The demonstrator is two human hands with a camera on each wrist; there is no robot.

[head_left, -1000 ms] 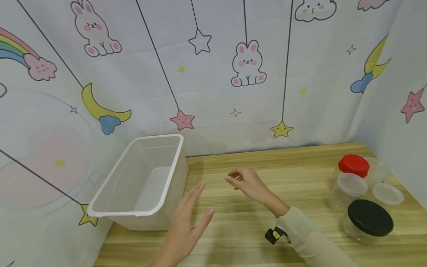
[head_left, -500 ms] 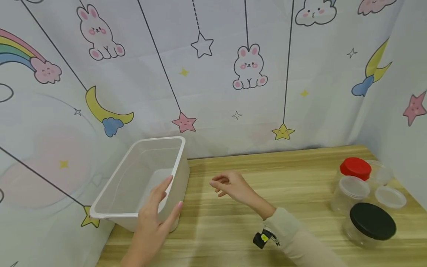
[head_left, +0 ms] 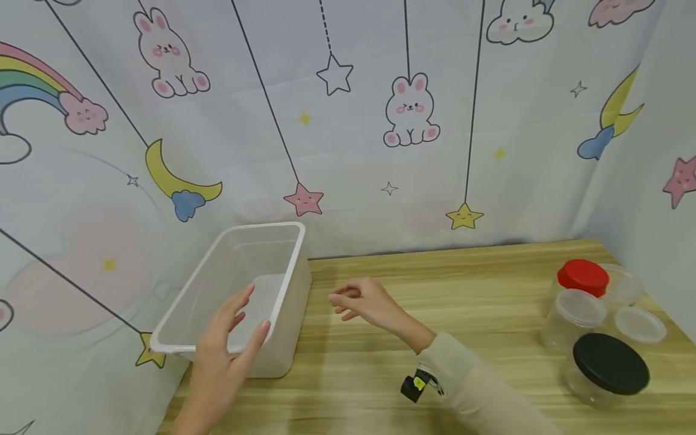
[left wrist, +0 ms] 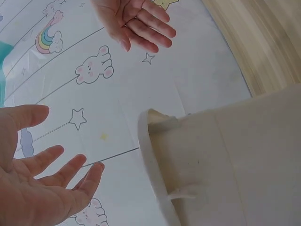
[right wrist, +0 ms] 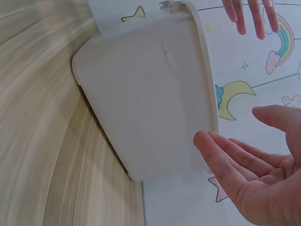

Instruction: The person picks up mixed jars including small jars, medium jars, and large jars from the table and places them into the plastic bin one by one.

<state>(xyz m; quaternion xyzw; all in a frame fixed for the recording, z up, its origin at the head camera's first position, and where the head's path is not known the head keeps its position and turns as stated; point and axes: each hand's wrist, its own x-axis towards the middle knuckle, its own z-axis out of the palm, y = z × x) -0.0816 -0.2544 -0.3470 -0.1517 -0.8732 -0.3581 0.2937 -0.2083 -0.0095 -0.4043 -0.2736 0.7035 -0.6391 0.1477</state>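
Holds the left hand [head_left: 220, 353] raised before the near rim of a white tub [head_left: 293, 308], apart from it, with thumb and fingers spread, gripping nothing. Extends a pale sleeve [head_left: 484, 386] from the tub's right, with the right hand [head_left: 367, 302] just beside its right wall, loosely bending the fingers, likewise gripping nothing. Well right of the tub, shows a black-lidded jar [head_left: 610, 365] on the worktop [head_left: 348, 393] and, farther back, a red-lidded jar [head_left: 583, 277]; behind the tub, a printed cloth [head_left: 353, 163].

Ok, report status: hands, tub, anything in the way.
Left hand empty, near tub. Right hand empty, beside it. Tub upright on table. Jars far right, out of the way.
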